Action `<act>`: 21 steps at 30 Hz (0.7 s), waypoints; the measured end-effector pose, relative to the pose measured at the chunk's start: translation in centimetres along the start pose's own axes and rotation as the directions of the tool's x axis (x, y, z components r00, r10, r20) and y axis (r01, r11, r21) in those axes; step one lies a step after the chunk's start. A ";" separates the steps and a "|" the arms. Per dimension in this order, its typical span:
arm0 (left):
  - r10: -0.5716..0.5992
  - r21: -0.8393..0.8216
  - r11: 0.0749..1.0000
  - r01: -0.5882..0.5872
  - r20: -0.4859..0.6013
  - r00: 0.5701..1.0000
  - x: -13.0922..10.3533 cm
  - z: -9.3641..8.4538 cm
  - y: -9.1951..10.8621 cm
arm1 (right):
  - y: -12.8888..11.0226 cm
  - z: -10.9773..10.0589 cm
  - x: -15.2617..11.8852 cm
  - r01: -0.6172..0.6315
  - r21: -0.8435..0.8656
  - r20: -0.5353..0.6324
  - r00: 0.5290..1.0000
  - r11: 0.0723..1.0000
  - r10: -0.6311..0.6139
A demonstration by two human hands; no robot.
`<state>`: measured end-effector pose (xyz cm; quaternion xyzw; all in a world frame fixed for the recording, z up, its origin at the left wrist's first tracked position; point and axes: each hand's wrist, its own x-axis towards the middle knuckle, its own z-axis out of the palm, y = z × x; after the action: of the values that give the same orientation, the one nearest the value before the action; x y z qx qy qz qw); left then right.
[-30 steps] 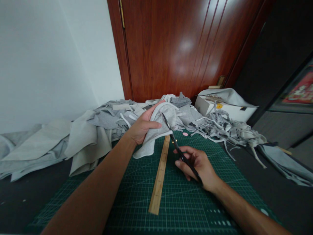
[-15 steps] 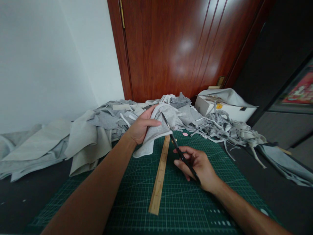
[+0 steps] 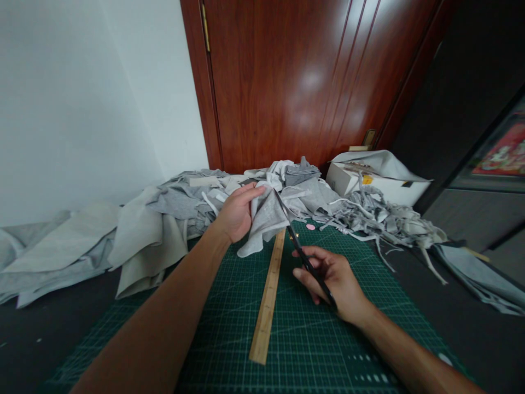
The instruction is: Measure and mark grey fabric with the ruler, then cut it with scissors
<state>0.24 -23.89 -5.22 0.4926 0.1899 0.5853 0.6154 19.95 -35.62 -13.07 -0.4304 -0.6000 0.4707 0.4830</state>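
A piece of light grey fabric (image 3: 267, 214) hangs from my left hand (image 3: 238, 212), pinched between thumb and fingers above the green cutting mat (image 3: 221, 328). My right hand (image 3: 334, 279) is closed around the handles of black scissors (image 3: 304, 257). The scissors' blades point up and away, and their tip meets the upper right part of the fabric. Whether the blades are apart is hard to make out. Below the fabric, a wooden ruler (image 3: 268, 301) lies lengthwise on the mat.
Heaped grey fabric (image 3: 176, 194) runs along the wall and door (image 3: 279, 82). Cut strips (image 3: 385, 216) pile up at the right, before a white box (image 3: 381, 183). Folded cloth (image 3: 478, 279) lies farther right. A pink disc (image 3: 310, 227) rests on the mat.
The fabric has shifted and crumpled, with its lower end now higher and further right. My left thumb has moved up along it. The right hand and scissors have barely moved.
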 end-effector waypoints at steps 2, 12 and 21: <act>0.033 -0.004 0.999 -0.033 -0.025 0.999 0.1 -0.1 -0.2 | 0.1 0.0 0.0 -0.005 0.007 0.003 1.000 1.000 0.005; -0.072 0.081 0.994 0.068 0.052 0.996 -0.7 0.2 0.3 | 0.0 -0.1 0.0 -0.015 0.041 0.013 1.000 0.999 0.014; -0.221 0.149 0.966 0.210 0.064 0.973 -0.9 -0.3 0.8 | 0.3 -0.4 0.0 -0.021 0.069 0.049 0.999 0.997 0.018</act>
<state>-0.64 -24.71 -5.05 0.5344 0.2586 0.4798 0.6460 20.35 -35.49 -13.31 -0.4076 -0.5904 0.5064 0.4783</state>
